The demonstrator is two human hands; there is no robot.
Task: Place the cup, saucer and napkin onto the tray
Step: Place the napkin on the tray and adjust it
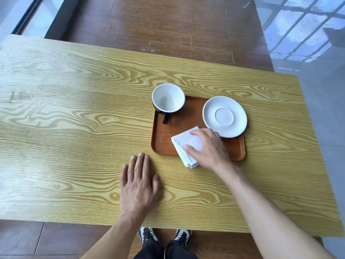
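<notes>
Wooden table, right hand on napkin

Left hand: lower centre of the frame, palm down, fingers straight and close together, thumb out to the right.
Left forearm: bare, rising from the bottom edge.
Right hand: centre right, palm down, fingers curled, thumb and fingertips pressed down.
Right forearm: bare, running in from the lower right corner.

On the tray, cup sits left of saucer, napkin before them.
</notes>
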